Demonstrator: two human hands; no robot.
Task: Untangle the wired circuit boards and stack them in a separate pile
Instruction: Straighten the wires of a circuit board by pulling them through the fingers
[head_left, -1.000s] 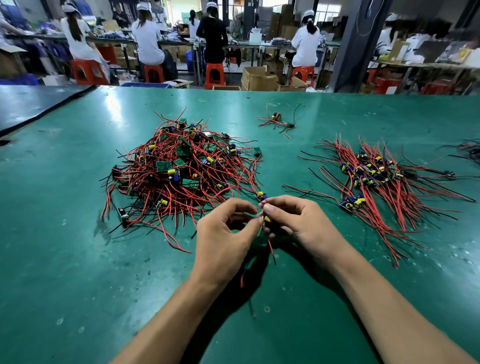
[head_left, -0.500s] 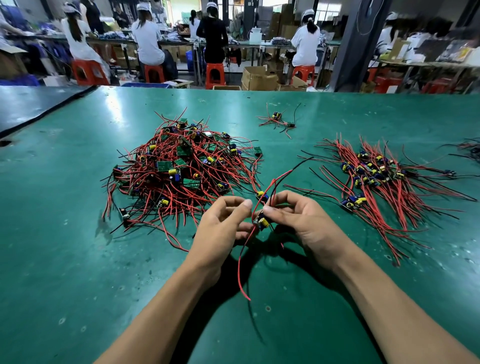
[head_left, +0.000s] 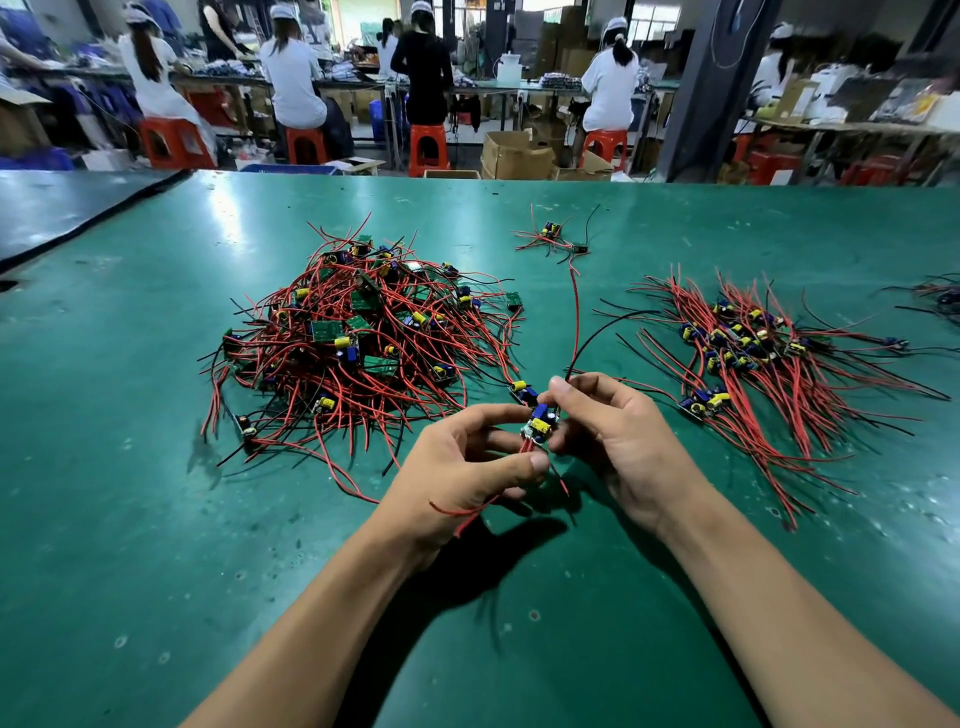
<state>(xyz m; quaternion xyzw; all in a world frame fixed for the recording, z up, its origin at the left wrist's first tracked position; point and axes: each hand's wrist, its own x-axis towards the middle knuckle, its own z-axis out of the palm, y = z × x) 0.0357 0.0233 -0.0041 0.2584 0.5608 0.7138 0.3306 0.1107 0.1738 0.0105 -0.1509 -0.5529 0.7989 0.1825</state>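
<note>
A small circuit board (head_left: 539, 423) with blue and yellow parts sits between my two hands, just above the green table (head_left: 130, 519). My left hand (head_left: 462, 467) pinches its red wires below the board. My right hand (head_left: 613, 436) pinches the board's upper edge, where a red and a black wire rise toward the back. A tangled heap of boards and red wires (head_left: 358, 343) lies to the left. The sorted pile (head_left: 753, 353), wires fanned out, lies to the right. One more board (head_left: 522, 389) lies just behind my fingers.
A loose board with wires (head_left: 553, 236) lies further back in the middle. More wires (head_left: 940, 299) show at the right edge. A black mat (head_left: 62, 213) borders the table at far left. People sit on red stools at benches behind.
The held board's long wires have swung up and now stand straight toward the back. My left hand has slid down onto the lower red wires, and the board shows between the hands.
</note>
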